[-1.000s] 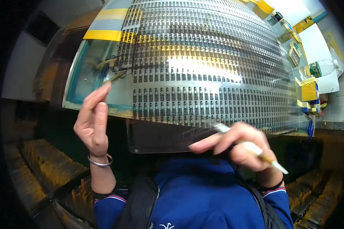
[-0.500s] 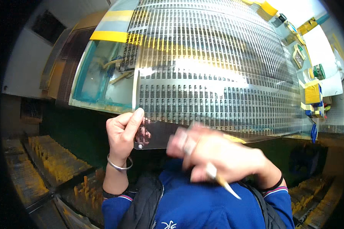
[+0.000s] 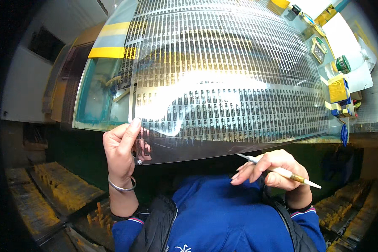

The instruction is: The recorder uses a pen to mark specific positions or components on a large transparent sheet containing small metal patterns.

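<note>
My left hand (image 3: 121, 145) pinches the near left corner of a large clear film sheet (image 3: 206, 116), thumb on top. Rows of small dark repeating shapes cover the film, and a dark strip runs along its near edge. Bright glare hides part of the rows. Just off that near edge, toward the right, my right hand (image 3: 277, 168) is closed around a pen-shaped tool (image 3: 286, 172). The tool has a thin metal tip pointing left toward the film edge, a cream handle and a white tapered end. I cannot tell whether the metal tip touches the film.
Yellow tape (image 3: 107, 52) crosses the glass-topped table (image 3: 94, 90) at the left. Along the right side sit a tape roll (image 3: 319, 50), a green can (image 3: 342, 64) and a yellow-wrapped block (image 3: 338, 90). Dark racks (image 3: 67, 189) with yellowish stains stand low at the left.
My left hand has shifted left with the film corner. My right hand has moved right, off the film's near edge, and the tool in it now shows clearly. The view has shifted slightly.
</note>
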